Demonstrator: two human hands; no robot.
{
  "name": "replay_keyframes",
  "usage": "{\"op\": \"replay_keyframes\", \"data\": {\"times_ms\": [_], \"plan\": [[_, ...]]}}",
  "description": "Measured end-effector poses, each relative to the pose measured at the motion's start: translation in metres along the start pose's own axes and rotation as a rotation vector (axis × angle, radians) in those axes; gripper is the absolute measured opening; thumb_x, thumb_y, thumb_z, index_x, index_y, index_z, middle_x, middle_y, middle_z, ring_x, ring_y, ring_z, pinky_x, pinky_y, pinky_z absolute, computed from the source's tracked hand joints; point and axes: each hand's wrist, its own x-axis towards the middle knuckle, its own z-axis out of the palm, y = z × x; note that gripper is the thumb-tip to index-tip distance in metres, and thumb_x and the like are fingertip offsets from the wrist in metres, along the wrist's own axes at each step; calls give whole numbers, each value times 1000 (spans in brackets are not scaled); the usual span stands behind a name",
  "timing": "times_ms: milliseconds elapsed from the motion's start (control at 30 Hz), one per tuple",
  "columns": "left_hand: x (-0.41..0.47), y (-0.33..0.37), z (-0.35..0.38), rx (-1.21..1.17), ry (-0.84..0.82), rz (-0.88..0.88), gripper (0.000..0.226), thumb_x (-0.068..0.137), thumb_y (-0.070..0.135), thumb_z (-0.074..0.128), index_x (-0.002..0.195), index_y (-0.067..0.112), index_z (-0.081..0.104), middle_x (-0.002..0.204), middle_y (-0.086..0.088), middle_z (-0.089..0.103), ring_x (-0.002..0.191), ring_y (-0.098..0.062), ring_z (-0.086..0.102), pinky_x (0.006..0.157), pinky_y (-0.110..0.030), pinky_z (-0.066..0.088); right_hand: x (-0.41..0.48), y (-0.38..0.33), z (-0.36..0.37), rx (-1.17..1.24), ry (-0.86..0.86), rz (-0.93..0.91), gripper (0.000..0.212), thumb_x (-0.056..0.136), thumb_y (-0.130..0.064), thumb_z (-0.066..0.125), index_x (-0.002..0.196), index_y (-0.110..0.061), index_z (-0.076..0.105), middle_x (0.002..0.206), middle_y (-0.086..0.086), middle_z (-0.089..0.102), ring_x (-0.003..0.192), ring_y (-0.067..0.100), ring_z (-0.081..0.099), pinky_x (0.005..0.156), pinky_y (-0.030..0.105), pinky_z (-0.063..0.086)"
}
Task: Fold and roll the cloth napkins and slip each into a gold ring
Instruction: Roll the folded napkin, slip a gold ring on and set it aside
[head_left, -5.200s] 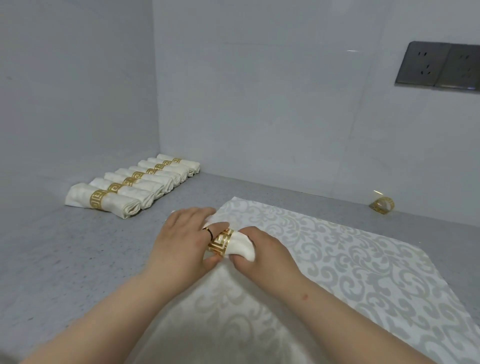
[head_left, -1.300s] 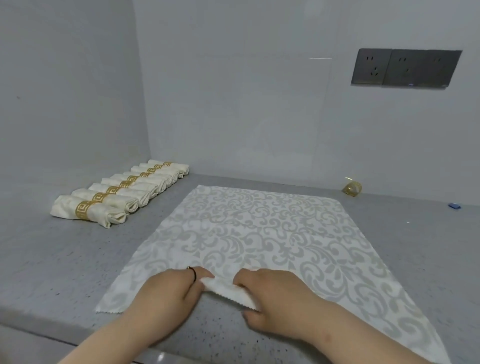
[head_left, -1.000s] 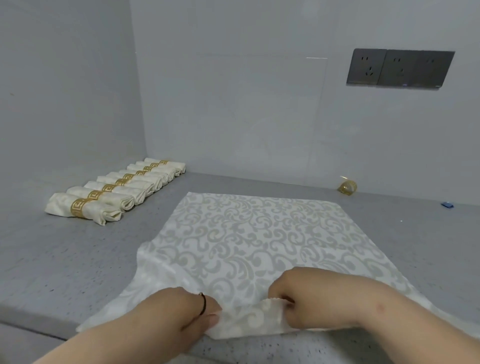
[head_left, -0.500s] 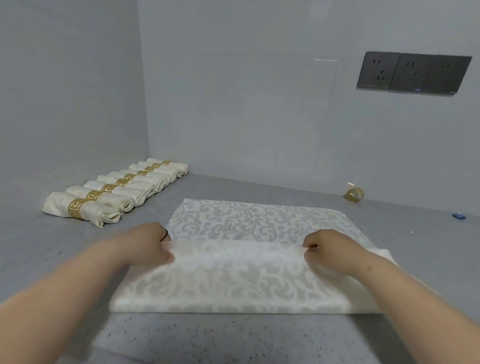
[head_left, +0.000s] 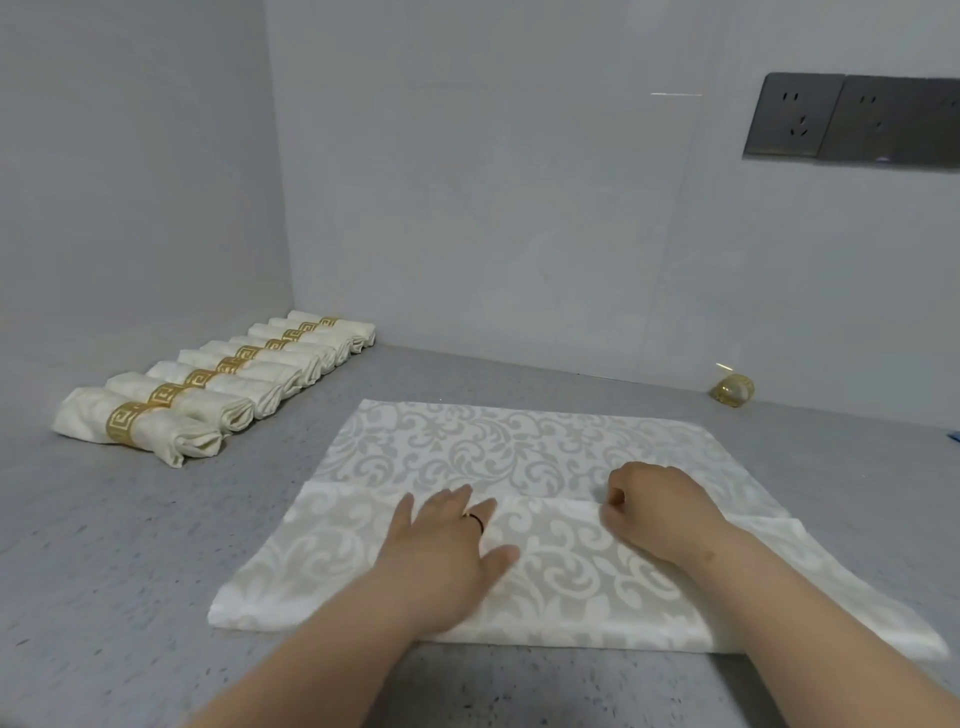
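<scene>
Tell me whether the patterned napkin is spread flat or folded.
Folded once: the napkin's near part lies doubled over, edge under the left hand and right hand.

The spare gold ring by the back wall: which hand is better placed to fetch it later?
Probably the right hand: the gold ring lies on its side, beyond the napkin. The left hand rests flat, farther away.

A cream napkin (head_left: 519, 457) with grey scrollwork lies on a speckled grey counter (head_left: 130, 545); rings (head_left: 127, 423) gold.
</scene>
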Motion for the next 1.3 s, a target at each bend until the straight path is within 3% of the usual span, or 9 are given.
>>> {"op": "replay_keyframes", "data": {"times_ms": [167, 433, 600, 700, 767, 833, 1033, 1133, 1300], "plan": [[8, -1, 14, 33, -81, -29, 64, 95, 54, 19, 148, 24, -2, 156, 2, -11, 142, -14, -13, 114, -37, -10, 4, 2, 5, -51, 61, -15, 14, 92, -18, 37, 83, -15, 47, 99, 2, 61, 76, 17, 45, 70, 24, 32], [12, -2, 16, 22, -66, -35, 64, 94, 55, 20, 148, 26, 0, 156, 3, -11, 142, -12, -13, 114, -35, -11, 10, 5, 18, 42, 58, 38, 19, 93, -17, 39, 89, -11, 56, 97, 3, 57, 83, 16, 50, 67, 23, 33], [12, -2, 17, 46, -49, -35, 61, 95, 53, 18, 148, 26, 0, 156, 3, -10, 143, -12, -12, 114, -35, -10, -4, -11, 16, 212, 269, -113, 44, 88, -32, 31, 98, -6, 66, 106, 8, 62, 100, 29, 58, 80, 30, 37], [12, -1, 17, 71, -40, -37, 57, 98, 47, 14, 148, 25, -2, 156, 2, -11, 143, -13, -12, 114, -36, -9, -19, -40, 12, 320, 4, -214, 47, 95, -44, 35, 135, -20, 43, 153, -2, 23, 139, 13, 22, 109, 19, 16], [12, -1, 18, 79, -40, -43, 55, 98, 45, 13, 147, 24, -3, 156, 2, -11, 143, -13, -13, 115, -37, -10, -26, -57, 14, 370, -120, -301, 80, 74, -69, 17, 141, -28, 31, 156, -8, 2, 143, 8, 5, 112, 18, 6], [12, -1, 19, 73, -32, -55, 55, 99, 44, 13, 147, 25, -4, 156, 2, -12, 142, -13, -13, 115, -37, -10, -25, -57, 18, 349, -186, -310, 99, 58, -71, 2, 144, -29, 26, 156, -9, 2, 143, 6, 1, 111, 17, 1], [12, -10, 15, 40, -31, -135, 59, 96, 52, 15, 147, 30, -3, 156, 2, -11, 143, -15, -12, 114, -39, -9, 0, -6, 23, 215, -217, -146, 80, 79, -67, 13, 146, -24, 20, 156, -4, 11, 143, 10, 9, 113, 22, 4], [14, -16, 12, 18, -25, -176, 66, 91, 61, 18, 147, 31, -1, 156, 1, -10, 143, -15, -11, 114, -39, -7, 6, 11, 17, 211, -172, 15, 51, 97, -44, 31, 143, -21, 29, 153, -1, 23, 140, 16, 21, 111, 26, 16], [17, -35, 3, -28, -52, -161, 75, 86, 65, 31, 147, 31, 4, 156, 5, -6, 143, -13, -8, 115, -36, -5, 11, 8, 5, 161, -234, 23, 45, 92, -43, 47, 132, -23, 44, 133, 1, 42, 125, 19, 38, 103, 30, 29]]}}
